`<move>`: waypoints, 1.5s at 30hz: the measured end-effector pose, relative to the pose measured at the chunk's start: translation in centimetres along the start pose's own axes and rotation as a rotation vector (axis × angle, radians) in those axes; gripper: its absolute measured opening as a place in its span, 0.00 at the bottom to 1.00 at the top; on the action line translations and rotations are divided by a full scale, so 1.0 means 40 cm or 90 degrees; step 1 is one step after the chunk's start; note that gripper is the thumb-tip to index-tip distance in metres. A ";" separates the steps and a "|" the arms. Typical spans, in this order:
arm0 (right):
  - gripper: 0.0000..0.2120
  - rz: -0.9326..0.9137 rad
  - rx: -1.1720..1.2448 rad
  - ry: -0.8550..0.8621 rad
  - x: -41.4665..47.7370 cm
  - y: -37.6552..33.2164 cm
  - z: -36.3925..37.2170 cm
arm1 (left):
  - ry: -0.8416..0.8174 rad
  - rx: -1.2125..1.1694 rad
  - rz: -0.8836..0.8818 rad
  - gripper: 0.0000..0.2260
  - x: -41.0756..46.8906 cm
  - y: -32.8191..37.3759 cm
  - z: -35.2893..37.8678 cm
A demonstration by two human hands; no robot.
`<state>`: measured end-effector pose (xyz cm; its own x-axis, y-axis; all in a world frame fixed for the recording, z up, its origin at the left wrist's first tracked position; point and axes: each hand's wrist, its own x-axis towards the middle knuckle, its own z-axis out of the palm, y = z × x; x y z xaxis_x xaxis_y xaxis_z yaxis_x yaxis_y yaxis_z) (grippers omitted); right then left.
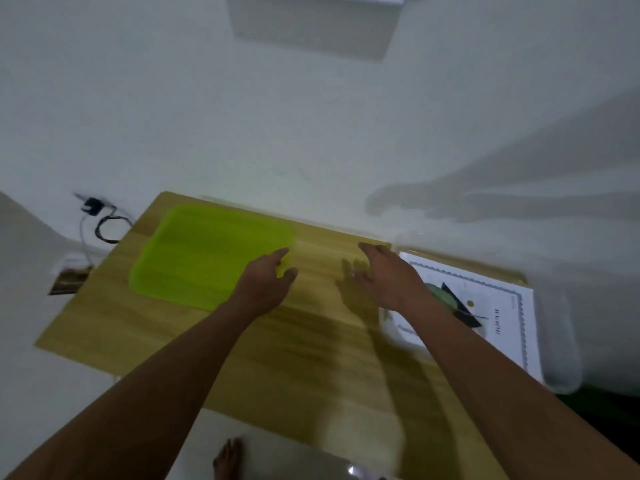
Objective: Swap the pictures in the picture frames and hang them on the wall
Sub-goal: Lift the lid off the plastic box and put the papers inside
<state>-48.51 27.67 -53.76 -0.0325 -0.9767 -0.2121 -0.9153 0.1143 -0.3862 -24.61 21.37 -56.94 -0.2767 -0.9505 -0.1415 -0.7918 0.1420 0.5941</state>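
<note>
**Two open hands over the table, picture at the right**

At the bottom edge of the frame we see a bare foot (pixel 228 459) on the pale floor. From there both forearms reach forward over the wooden table (pixel 294 358). The left hand (pixel 268 278) is in the middle of the frame, its fingers loose and spread, holding nothing. Its fingertips lie over the near right corner of a lime green tray (pixel 207 251), but we cannot tell if they touch it. The right hand (pixel 388 275) is just to the right, also spread and holding nothing, above the bare wood. The two hands are apart.

The picture (pixel 491 292), a white sheet with a blue patterned border and a dark figure, lies flat at the right side of the table, partly under the right forearm. The view is blurred, so we cannot tell whether a frame is around it.

Further, at the left, a dark cable (pixel 107 226) hangs beside the table. Behind stands the white wall (pixel 311 133), with a hand's shadow (pixel 450 199) at the right and a white box (pixel 311 22) at the top.
</note>
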 end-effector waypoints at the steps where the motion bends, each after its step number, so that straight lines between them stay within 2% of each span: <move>1: 0.28 0.005 0.009 0.004 0.017 -0.052 0.024 | 0.000 0.006 -0.005 0.25 0.005 -0.055 -0.039; 4: 0.29 0.029 0.032 0.019 0.078 -0.198 0.113 | 0.008 0.024 -0.015 0.25 0.031 -0.228 -0.147; 9: 0.32 0.157 0.140 0.018 0.188 -0.366 0.263 | 0.018 0.050 -0.046 0.26 0.107 -0.484 -0.281; 13: 0.34 0.265 0.160 0.034 0.246 -0.411 0.361 | -0.002 0.098 -0.095 0.31 0.169 -0.634 -0.320; 17: 0.28 0.317 0.165 0.024 0.259 -0.422 0.414 | -0.038 0.122 -0.151 0.36 0.205 -0.736 -0.325; 19: 0.29 0.341 0.213 0.026 0.265 -0.416 0.433 | -0.044 0.108 -0.183 0.38 0.216 -0.757 -0.331; 23: 0.33 0.358 0.337 0.045 0.280 -0.371 0.476 | -0.068 0.055 -0.184 0.40 0.241 -0.758 -0.355; 28: 0.28 0.395 0.486 0.083 0.215 -0.418 0.411 | -0.120 -0.129 -0.192 0.41 0.226 -0.735 -0.402; 32: 0.35 0.406 0.602 0.091 0.133 -0.417 0.338 | -0.204 -0.270 -0.198 0.45 0.203 -0.685 -0.449; 35: 0.38 0.403 0.601 0.104 0.067 -0.393 0.281 | -0.235 -0.279 -0.185 0.52 0.179 -0.604 -0.477; 39: 0.42 0.397 0.577 0.150 -0.041 -0.351 0.184 | -0.253 -0.244 -0.111 0.60 0.147 -0.474 -0.483; 42: 0.45 0.425 0.554 0.173 -0.125 -0.295 0.116 | -0.287 -0.253 -0.049 0.58 0.130 -0.366 -0.450; 45: 0.41 0.457 0.551 0.210 -0.206 -0.217 0.061 | -0.291 -0.243 -0.010 0.48 0.105 -0.243 -0.392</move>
<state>-39.30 35.18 -50.84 -0.6491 -0.6232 -0.4362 -0.0697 0.6197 -0.7817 -9.51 11.68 -50.88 -0.5400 -0.7242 -0.4289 -0.5691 -0.0614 0.8200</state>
